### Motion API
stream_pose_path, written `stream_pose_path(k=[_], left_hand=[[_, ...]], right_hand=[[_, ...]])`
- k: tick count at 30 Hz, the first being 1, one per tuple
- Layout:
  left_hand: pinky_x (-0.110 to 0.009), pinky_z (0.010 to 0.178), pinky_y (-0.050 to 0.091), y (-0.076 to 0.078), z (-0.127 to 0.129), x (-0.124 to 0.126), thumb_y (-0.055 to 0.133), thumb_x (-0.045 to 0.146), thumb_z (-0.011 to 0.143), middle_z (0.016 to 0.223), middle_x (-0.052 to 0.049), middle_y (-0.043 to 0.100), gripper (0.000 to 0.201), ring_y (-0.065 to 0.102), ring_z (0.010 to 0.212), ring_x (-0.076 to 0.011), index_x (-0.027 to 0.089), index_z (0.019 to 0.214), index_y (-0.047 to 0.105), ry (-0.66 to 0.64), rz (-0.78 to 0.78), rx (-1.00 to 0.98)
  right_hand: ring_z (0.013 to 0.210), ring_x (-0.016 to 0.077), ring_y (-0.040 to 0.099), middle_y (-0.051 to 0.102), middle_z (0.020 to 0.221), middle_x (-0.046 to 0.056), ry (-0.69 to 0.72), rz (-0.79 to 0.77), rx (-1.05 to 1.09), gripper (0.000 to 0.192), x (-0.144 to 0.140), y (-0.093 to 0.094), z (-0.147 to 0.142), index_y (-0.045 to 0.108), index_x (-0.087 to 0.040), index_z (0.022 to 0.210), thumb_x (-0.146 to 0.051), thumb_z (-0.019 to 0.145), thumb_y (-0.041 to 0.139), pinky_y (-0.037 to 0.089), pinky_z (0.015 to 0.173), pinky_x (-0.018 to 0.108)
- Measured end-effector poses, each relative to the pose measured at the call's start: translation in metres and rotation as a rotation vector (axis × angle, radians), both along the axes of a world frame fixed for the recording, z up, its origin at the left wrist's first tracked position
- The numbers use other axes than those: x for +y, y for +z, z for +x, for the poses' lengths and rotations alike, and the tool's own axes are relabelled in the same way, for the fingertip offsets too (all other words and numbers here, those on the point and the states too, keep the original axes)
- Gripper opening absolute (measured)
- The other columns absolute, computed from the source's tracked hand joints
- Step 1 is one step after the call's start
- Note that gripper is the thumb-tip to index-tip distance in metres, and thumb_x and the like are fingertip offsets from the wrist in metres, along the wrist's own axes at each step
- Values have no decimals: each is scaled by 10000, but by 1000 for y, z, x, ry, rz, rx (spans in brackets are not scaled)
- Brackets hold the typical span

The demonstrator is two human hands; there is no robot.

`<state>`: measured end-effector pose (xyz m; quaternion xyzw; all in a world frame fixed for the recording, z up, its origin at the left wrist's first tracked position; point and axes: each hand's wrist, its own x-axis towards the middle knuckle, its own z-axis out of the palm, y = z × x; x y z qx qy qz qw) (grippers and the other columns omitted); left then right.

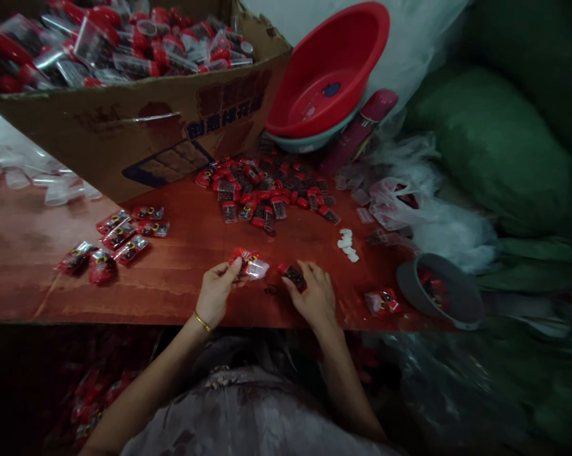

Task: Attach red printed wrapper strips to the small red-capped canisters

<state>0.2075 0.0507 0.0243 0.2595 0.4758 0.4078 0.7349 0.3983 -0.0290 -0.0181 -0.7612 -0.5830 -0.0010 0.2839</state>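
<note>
We are working at a reddish-brown wooden table, its near edge running below our wrists; a large open cardboard box is crowding the far left, a red plastic basin leaning behind. Bare tabletop is lying open between the heaps. Our left hand is pinching a small red-and-clear plastic packet; our right hand is gripping a small dark red-capped vial just beside it.

Small red-and-clear plastic packet pinched at table edge, small dark red-capped vial just beside it at 3 o'clock, held flat.
</note>
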Motion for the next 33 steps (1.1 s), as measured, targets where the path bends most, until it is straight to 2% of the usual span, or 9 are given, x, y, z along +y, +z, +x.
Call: stream_pose_path(k=[3, 7, 9, 12, 15, 18, 26, 33], left_hand=[[-213, 551, 469, -2, -2, 0, 794, 491, 489, 592, -33, 662, 434, 624, 561, -122, 118, 652, 642, -31, -9, -16], [-219, 564, 470, -4, -3, -2, 781, 491, 528, 631, -49, 678, 423, 632, 580, -126, 117, 669, 641, -80, -21, -46], [-217, 569, 468, -3, -4, -2, 782, 488, 527, 634, -51, 680, 420, 629, 581, -122, 117, 665, 644, -96, -26, -59], [-219, 578, 467, -1, -4, -2, 794, 475, 510, 618, -40, 674, 406, 617, 576, -117, 120, 647, 653, -88, -16, -57], [-222, 586, 457, 1, -3, -2, 799, 471, 497, 612, -26, 669, 397, 595, 573, -111, 123, 643, 675, -77, 28, -32], [-234, 621, 455, 1, -3, -2, 792, 479, 501, 622, -20, 673, 396, 578, 590, -113, 127, 656, 702, -101, 82, -14], [-226, 632, 437, -2, -9, -1, 753, 474, 573, 648, -14, 673, 365, 557, 606, -113, 131, 697, 730, -191, 206, 71], [-232, 647, 461, -6, -7, 0, 759, 466, 573, 651, -17, 682, 365, 570, 613, -114, 130, 710, 724, -199, 189, 23]], right_hand=[[1035, 311, 520, 578, 1173, 160, -15, -116, -110, 427, -3, -14, 13, 603, -164, 1102, -474, 820, 521, 437, 854, 491], [959, 281, 582, 656, 1047, 128, -28, -97, 68, 398, -7, -14, 14, 601, -169, 1075, -460, 809, 541, 468, 823, 448], [902, 247, 621, 681, 1000, 95, -2, -61, 261, 399, -11, -3, 11, 586, -183, 1102, -443, 800, 563, 488, 812, 403], [874, 212, 649, 691, 1005, 65, 158, -22, 515, 378, -19, 23, 5, 596, -200, 1094, -413, 783, 598, 507, 803, 341], [835, 210, 660, 704, 960, 57, 303, -17, 618, 355, -23, 47, -2, 636, -201, 1045, -391, 746, 637, 519, 772, 321], [807, 210, 662, 709, 930, 58, 370, -36, 640, 341, -21, 59, -8, 657, -202, 1014, -378, 722, 654, 525, 745, 312], [795, 209, 660, 708, 913, 63, 409, -53, 649, 331, -11, 54, -10, 655, -195, 1015, -351, 723, 653, 527, 732, 311], [781, 206, 663, 706, 900, 58, 415, -70, 707, 317, -8, 47, -11, 651, -192, 1005, -310, 712, 673, 530, 725, 314]])
